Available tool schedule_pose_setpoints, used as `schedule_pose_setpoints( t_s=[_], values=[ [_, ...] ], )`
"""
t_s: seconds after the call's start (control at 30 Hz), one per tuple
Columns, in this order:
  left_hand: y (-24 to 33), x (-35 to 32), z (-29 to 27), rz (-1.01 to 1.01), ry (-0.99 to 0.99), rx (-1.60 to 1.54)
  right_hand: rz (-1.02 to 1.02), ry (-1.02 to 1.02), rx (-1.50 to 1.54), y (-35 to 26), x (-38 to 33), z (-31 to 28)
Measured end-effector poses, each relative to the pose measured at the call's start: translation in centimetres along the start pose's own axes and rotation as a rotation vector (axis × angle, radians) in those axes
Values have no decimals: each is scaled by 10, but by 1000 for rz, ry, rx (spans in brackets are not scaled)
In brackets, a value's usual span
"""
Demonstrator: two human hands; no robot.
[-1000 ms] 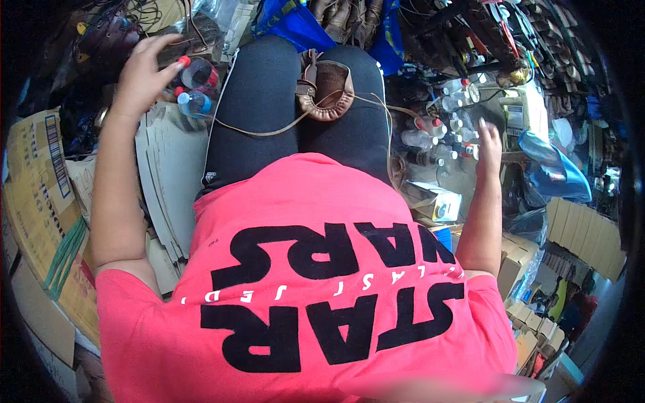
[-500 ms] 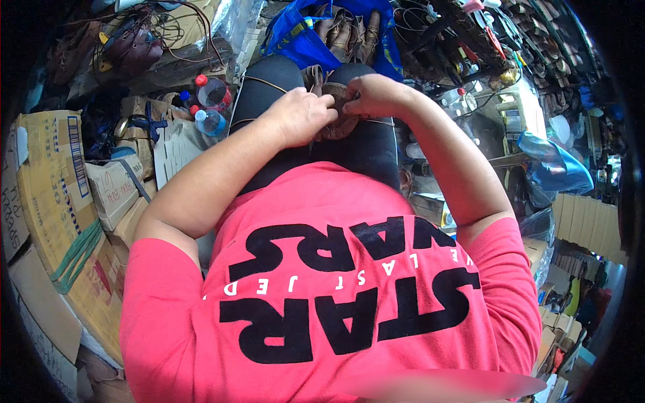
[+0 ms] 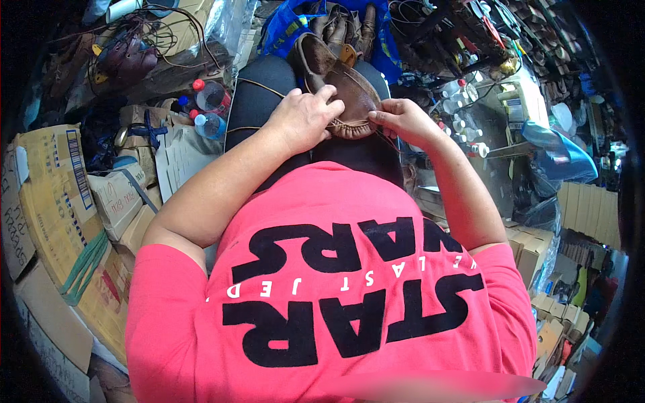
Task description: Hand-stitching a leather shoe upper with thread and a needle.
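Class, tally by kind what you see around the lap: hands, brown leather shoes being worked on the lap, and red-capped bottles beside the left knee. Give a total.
Hands: 2, left hand, right hand
Shoe: 1
Bottles: 2, bottle, second bottle
Total: 5

Clutter rings the seat. At ten o'clock two clear plastic bottles with red caps (image 3: 209, 107) stand close together, and beyond them, toward eleven o'clock, a dark leather piece (image 3: 131, 59) lies among tangled brown cords (image 3: 176, 27). At nine o'clock flattened cardboard boxes (image 3: 57, 181) lean in a stack, with a green strap (image 3: 84, 265) across one of them. At twelve o'clock a blue bag (image 3: 282, 27) holds several brown leather shoes (image 3: 349, 30). At two o'clock small white bottles (image 3: 463, 124) crowd together, with a blue plastic sheet (image 3: 557, 151) just past them. At four o'clock small cardboard boxes (image 3: 534, 248) are piled.
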State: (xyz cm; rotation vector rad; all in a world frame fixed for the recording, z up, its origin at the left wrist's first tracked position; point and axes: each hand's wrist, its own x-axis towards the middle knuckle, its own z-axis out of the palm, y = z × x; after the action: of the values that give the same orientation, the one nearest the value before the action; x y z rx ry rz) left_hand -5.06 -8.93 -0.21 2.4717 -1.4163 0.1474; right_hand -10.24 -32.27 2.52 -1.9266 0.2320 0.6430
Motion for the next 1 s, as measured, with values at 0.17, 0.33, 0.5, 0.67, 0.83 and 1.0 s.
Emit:
schedule_pose_setpoints(
  t_s=[0.17,0.33,0.5,0.67,0.83,1.0],
  values=[
    [-1,1,-6,-118,-163,-6,-10,11,-261,-12,6,-4],
    [-9,-8,-3,-73,143,-220,4,-48,-97,-11,11,-15],
    [7,-6,-7,-22,-92,-210,-122,-51,-235,-12,22,-16],
    [0,0,-15,-83,-151,-336,-96,-49,-271,-14,28,-13],
    [-23,23,-20,-93,68,-607,-251,296,-347,-21,8,2],
    [-19,61,-9,-46,-80,-638,-255,27,-65,-10,0,12]
  ],
)
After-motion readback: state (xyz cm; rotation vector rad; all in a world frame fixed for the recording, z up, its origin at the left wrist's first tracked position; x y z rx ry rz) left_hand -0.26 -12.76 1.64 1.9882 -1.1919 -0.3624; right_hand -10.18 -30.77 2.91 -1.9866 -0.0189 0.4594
